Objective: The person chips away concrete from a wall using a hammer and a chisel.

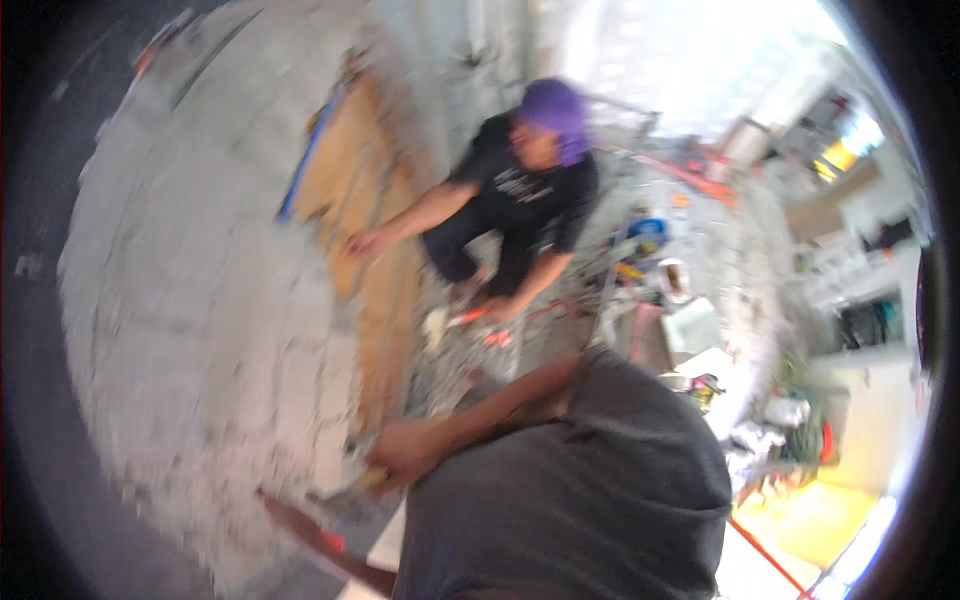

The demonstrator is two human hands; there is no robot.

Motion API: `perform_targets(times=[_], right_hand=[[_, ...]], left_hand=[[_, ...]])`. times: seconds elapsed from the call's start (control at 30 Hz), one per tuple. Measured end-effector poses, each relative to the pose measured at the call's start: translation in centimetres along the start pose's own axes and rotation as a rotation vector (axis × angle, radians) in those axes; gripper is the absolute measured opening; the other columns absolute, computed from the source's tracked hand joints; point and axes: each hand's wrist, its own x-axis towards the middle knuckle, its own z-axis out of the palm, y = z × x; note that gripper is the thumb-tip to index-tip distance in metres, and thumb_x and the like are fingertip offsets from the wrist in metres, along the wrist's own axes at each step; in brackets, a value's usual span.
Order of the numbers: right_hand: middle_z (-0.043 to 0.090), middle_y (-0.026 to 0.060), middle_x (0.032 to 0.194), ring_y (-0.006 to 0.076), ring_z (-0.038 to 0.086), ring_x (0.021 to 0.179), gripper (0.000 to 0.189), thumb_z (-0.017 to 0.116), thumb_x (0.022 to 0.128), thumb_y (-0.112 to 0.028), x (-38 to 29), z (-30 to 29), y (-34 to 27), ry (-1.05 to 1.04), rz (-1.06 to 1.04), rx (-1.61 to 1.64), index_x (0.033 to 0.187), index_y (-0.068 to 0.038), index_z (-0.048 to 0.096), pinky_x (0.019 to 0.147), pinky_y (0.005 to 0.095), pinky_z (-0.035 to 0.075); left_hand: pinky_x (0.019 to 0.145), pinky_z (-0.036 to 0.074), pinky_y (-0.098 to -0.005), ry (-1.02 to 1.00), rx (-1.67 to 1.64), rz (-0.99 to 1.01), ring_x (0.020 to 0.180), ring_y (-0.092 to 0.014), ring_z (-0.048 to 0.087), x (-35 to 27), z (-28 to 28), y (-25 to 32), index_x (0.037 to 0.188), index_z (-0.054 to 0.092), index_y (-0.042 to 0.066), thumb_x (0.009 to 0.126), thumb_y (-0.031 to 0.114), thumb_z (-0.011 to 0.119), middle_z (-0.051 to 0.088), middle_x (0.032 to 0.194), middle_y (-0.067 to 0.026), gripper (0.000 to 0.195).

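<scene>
The view is blurred. My right hand (405,454) is closed around the yellowish handle of a tool (337,501), perhaps a trowel, whose greyish end points left towards the wall. Lower left, my left hand (281,510) reaches out at the foot of the pale wall (202,300). Its fingers are too smeared to read, and something red (332,540) shows near the wrist. Between the wall and the floor runs a tan-orange strip (382,337), a panel or bared patch, with a blue edge (307,165) higher up.
A co-worker (525,187) in a purple head covering crouches ahead, one hand near the tan strip, the other by an orange-handled tool (472,315). Rubble (450,371) lies below. To the right are a blue container (646,232), a pale box (690,322) and cluttered shelves (862,270).
</scene>
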Motion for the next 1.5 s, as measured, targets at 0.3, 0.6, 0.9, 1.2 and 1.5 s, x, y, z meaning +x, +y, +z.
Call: perform_targets(times=[0.3, 0.6, 0.9, 1.2, 1.5], right_hand=[[0.061, 0.0145, 0.061, 0.0386, 0.063, 0.064, 0.05, 0.073, 0.078, -0.052, -1.8, 1.1, 0.6, 0.178, -0.103, 0.014, 0.073, -0.004, 0.063, 0.057, 0.0471, 0.048], [0.062, 0.0155, 0.063, 0.0387, 0.064, 0.065, 0.05, 0.073, 0.079, -0.052, -1.6, 1.1, 0.4, 0.092, -0.064, 0.079, 0.074, -0.003, 0.064, 0.058, 0.0464, 0.049], [0.063, 0.0162, 0.068, 0.0391, 0.064, 0.068, 0.051, 0.069, 0.081, -0.057, -1.5, -0.2, 0.1, -0.064, 0.0, 0.002, 0.08, -0.006, 0.066, 0.062, 0.048, 0.049], [0.063, 0.0191, 0.069, 0.0382, 0.065, 0.071, 0.053, 0.068, 0.081, -0.057, -2.1, -0.7, 0.7, 0.031, -0.029, 0.004, 0.078, -0.005, 0.067, 0.064, 0.048, 0.049], [0.062, 0.0139, 0.063, 0.0378, 0.064, 0.066, 0.05, 0.073, 0.078, -0.053, -2.5, -0.1, 1.3, 0.161, -0.003, 0.001, 0.073, -0.004, 0.064, 0.059, 0.0459, 0.049]], left_hand=[[0.086, 0.05, -0.0545, 0.007, 0.237, -0.111, 0.101, -0.053, 0.057, -1.6, -1.4, 5.4, 0.126, 0.054, -0.007, 0.104, 0.045, 0.03, 0.058, 0.115, -0.0384, 0.061], [0.076, 0.052, -0.0564, 0.084, 0.381, -0.02, 0.089, -0.052, 0.061, 0.0, -0.8, 0.1, 0.108, 0.061, -0.01, 0.103, 0.053, 0.027, 0.063, 0.101, -0.0358, 0.072], [0.093, 0.045, -0.0443, 0.073, 0.013, -0.119, 0.111, -0.042, 0.058, -2.5, -1.4, 4.3, 0.124, 0.055, -0.006, 0.105, 0.041, 0.038, 0.061, 0.118, -0.0278, 0.053], [0.108, 0.038, -0.0416, -0.015, 0.016, 0.123, 0.127, -0.035, 0.05, 1.0, 0.4, -4.7, 0.137, 0.046, -0.007, 0.104, 0.04, 0.035, 0.051, 0.138, -0.0238, 0.058], [0.059, 0.054, -0.0515, -0.034, 0.365, -0.224, 0.07, -0.048, 0.063, -0.4, -3.1, 5.2, 0.098, 0.062, -0.011, 0.102, 0.057, 0.03, 0.066, 0.08, -0.0297, 0.076]])
